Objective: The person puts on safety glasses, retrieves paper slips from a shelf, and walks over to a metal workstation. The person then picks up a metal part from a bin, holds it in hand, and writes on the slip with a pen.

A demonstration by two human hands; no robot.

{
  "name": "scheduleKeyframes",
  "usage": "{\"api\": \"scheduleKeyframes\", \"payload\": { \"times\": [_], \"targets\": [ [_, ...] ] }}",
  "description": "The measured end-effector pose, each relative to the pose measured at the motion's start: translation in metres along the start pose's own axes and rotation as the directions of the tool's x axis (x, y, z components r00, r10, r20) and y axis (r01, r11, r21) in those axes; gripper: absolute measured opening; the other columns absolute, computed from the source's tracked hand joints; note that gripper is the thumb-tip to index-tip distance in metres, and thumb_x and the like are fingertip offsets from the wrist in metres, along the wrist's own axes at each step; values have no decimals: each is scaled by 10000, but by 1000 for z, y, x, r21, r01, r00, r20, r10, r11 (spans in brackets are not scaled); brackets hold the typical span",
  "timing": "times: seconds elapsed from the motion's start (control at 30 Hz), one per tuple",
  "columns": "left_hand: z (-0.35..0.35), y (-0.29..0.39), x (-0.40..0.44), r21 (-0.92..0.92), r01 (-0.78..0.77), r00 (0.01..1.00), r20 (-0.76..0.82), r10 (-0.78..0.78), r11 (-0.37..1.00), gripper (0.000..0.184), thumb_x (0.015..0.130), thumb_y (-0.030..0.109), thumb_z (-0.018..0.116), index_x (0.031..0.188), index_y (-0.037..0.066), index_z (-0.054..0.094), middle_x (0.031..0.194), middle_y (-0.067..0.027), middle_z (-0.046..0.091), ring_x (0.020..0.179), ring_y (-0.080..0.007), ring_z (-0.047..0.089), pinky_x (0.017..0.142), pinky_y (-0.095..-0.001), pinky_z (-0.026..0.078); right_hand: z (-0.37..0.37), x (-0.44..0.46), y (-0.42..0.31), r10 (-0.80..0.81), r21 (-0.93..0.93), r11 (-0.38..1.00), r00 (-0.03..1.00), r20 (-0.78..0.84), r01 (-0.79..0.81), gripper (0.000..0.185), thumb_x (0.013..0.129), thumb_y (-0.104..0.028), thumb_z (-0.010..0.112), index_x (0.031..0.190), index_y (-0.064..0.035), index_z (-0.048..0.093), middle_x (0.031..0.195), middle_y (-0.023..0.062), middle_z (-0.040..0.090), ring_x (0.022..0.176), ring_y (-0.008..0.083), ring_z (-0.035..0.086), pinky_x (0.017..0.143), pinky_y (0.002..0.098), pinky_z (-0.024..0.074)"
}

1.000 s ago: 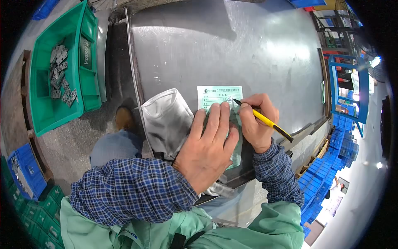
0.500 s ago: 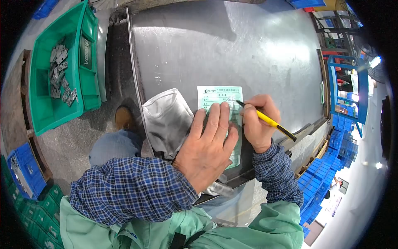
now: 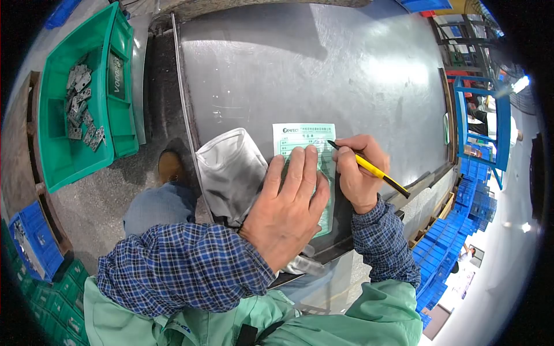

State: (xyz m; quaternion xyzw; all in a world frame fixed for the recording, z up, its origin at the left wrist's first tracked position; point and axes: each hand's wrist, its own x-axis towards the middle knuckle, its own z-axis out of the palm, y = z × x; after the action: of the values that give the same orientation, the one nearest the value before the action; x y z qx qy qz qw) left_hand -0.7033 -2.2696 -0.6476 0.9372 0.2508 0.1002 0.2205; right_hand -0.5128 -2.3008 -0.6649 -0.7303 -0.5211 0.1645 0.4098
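Observation:
A pale green printed form [image 3: 304, 129] lies on the grey metal tabletop, with some handwriting near its upper right. My left hand [image 3: 288, 202] is spread flat over the form and covers much of its middle. Between the fingers of my right hand [image 3: 362, 176] is a yellow and black pen [image 3: 372, 168], its dark tip at the form's right side by the written line. Left of the form, a grey-white glove [image 3: 231, 173] lies with its cuff toward the far side. Part of another pale cloth piece [image 3: 303, 265] shows below my left wrist.
A green bin [image 3: 52, 132] with several metal parts [image 3: 81, 98] stands at the left. Blue crates [image 3: 444, 242] are stacked at the right, near a blue metal frame [image 3: 504, 130]. The tabletop [image 3: 265, 75] has a raised edge along its left side.
The pen and right hand have shifted very slightly, with the tip still near the form's upper right. My left hand stays flat on the form. The view has tilted a little.

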Motion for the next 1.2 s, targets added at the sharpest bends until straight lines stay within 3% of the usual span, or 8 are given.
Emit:
{"api": "scheduleKeyframes", "payload": {
  "times": [0.27, 0.47, 0.67, 0.87, 1.2],
  "targets": [
    [0, 0, 0, -2, -1, 1000, 0, 1, 1000, 724, 694, 469, 796, 1225, 33, 567, 1434, -262, 420, 1342, -374, 390, 1099, -497, 326, 0, 5, -2, -107, -77, 991, 993, 39, 110, 56, 779, 3, 618, 813, 14, 661, 578, 44, 583, 498, 67, 517, 465, 237, 405],
    [0, 0, 1, 26, -6, 1000, 16, 6, 1000, 727, 701, 475, 792, 1231, 34, 562, 1438, -260, 418, 1345, -370, 389, 1104, -494, 321, 0, 4, 6, -154, -36, 987, 987, 50, 156, 52, 771, 13, 612, 802, 15, 654, 576, 39, 577, 494, 62, 504, 464, 233, 401],
    [1, 0, 0, 30, -2, 1000, 11, 2, 1000, 731, 701, 479, 791, 1235, 35, 561, 1442, -261, 416, 1348, -369, 387, 1109, -495, 316, -1, 1, 7, -23, -4, 1000, 1000, -19, 23, 59, 774, 19, 600, 801, 18, 652, 568, 32, 573, 485, 51, 483, 453, 229, 388],
    [2, 0, 0, 36, -5, 1000, 3, 5, 999, 734, 695, 477, 795, 1231, 33, 562, 1443, -261, 414, 1349, -369, 386, 1111, -496, 316, 1, 4, 6, -110, -36, 993, 994, -4, 110, 57, 779, 28, 596, 803, 22, 647, 566, 28, 570, 482, 45, 475, 444, 225, 375],
    [1, 0, 0, 30, -7, 1000, 3, 7, 1000, 734, 695, 466, 797, 1230, 23, 560, 1435, -261, 418, 1342, -371, 389, 1105, -491, 324, 0, 6, 4, -124, -68, 990, 992, 12, 124, 46, 775, 25, 601, 793, 20, 643, 548, 24, 555, 464, 50, 472, 439, 229, 375]
  ]
}}
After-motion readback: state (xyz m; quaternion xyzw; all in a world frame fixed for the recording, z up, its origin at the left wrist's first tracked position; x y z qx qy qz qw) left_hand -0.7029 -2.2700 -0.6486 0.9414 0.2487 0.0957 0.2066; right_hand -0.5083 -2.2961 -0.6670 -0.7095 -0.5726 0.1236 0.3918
